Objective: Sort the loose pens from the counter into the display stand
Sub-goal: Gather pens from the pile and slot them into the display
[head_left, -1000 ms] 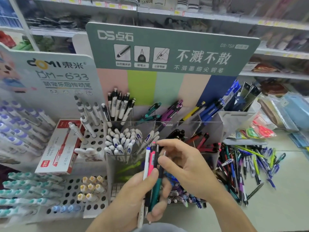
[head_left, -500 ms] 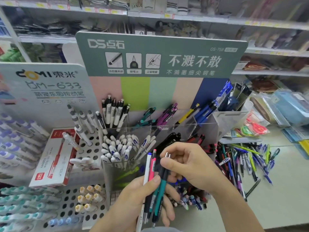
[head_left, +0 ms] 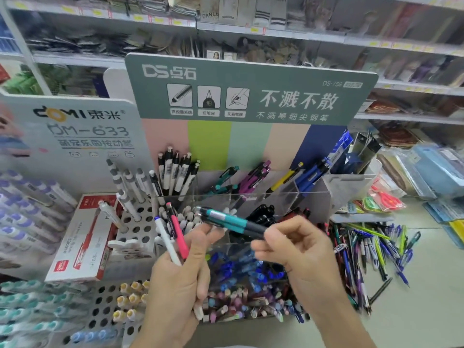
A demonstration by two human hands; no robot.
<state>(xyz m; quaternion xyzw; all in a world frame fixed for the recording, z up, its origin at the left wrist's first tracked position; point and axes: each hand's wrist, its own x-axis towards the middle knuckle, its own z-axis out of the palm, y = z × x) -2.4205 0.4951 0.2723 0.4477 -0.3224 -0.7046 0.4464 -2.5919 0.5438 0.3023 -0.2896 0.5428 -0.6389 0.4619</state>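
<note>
Right hand pinches two teal pens at their dark grip ends; long axis runs near-horizontal, caps pointing up-left of the pinch. Teal compartment of the display stand sits up and beyond the pinch, so the pens probably need swinging upright. Left hand grips the white pen and pink pen.

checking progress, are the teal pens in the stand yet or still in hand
Still in hand: the right hand pinches the teal pens above the stand.

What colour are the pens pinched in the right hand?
Teal with dark grey grips, seen in the head view: teal pens in the right hand.
</note>
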